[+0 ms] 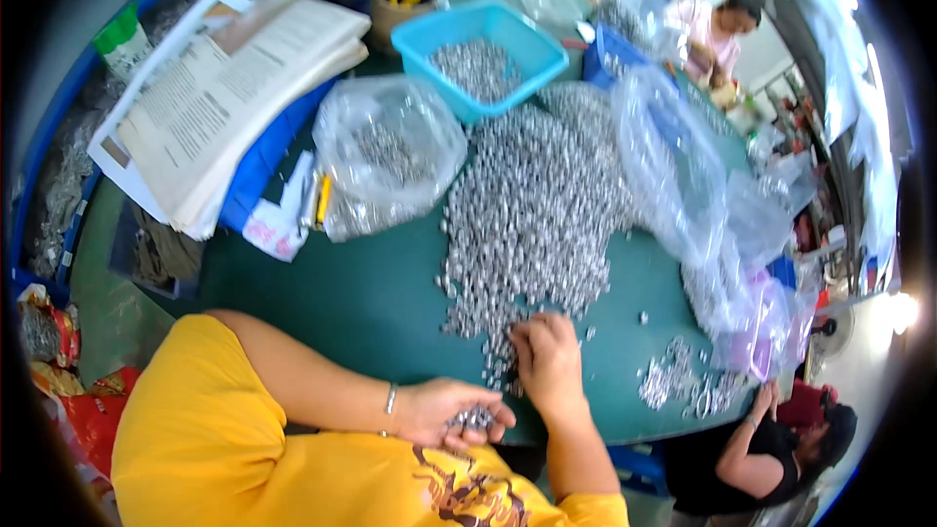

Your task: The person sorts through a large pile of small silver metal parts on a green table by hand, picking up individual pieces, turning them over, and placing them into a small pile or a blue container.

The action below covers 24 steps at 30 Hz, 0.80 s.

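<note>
A large heap of small, shiny silver metal pieces (pixel 537 205) spreads over the dark green table (pixel 332 293). My left hand (pixel 427 412) is cupped palm up near the table's front edge, its fingers curled around several of the metal pieces (pixel 475 418). At the heap's near tip is my right hand (pixel 549 356), its fingers drawn together and pointing down at the pieces there. Whatever lies between those fingertips is too small to make out. A thin trail of pieces runs down from the heap between the two hands.
Behind the heap stands a light blue basin (pixel 478 102) of metal pieces; left of it, an open plastic bag (pixel 390 137) holds more. Stacked papers (pixel 234 98) lie far left. Clear bags (pixel 673 166) and a smaller scatter (pixel 688 381) lie right. Two people (pixel 771 459) sit nearby.
</note>
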{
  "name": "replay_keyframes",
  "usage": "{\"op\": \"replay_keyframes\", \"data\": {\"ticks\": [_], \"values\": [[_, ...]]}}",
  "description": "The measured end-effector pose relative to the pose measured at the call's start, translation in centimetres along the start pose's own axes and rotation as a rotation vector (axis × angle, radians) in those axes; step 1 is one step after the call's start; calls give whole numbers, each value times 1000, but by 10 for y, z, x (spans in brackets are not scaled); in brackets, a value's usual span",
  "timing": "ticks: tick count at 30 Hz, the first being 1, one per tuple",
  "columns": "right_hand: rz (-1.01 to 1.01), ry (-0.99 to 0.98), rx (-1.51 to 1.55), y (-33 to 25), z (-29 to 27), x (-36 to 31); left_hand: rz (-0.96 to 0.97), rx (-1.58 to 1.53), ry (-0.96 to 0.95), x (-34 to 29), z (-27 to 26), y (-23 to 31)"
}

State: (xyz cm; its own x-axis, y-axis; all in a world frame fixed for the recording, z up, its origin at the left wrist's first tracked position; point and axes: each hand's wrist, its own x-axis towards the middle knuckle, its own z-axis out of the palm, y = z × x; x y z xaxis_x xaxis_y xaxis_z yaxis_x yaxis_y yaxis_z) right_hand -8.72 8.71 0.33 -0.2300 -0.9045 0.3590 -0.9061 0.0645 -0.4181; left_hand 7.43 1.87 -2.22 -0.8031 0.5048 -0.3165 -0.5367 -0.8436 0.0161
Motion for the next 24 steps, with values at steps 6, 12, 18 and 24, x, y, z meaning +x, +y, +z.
{"op": "replay_keyframes", "data": {"ticks": [6, 12, 18, 24], "values": [[81, 42, 120, -2, -6, -1, -17, -9, -52, 6, -6, 0], [650, 44, 950, 1, -15, -10, -14, 10, -30, 8, -5, -1], [825, 132, 1386, 7, -17, -8, 26, 22, -46, 21, -19, -6], [733, 113, 1292, 7, -15, -11, 14, 16, -60, 24, -21, -6]]}}
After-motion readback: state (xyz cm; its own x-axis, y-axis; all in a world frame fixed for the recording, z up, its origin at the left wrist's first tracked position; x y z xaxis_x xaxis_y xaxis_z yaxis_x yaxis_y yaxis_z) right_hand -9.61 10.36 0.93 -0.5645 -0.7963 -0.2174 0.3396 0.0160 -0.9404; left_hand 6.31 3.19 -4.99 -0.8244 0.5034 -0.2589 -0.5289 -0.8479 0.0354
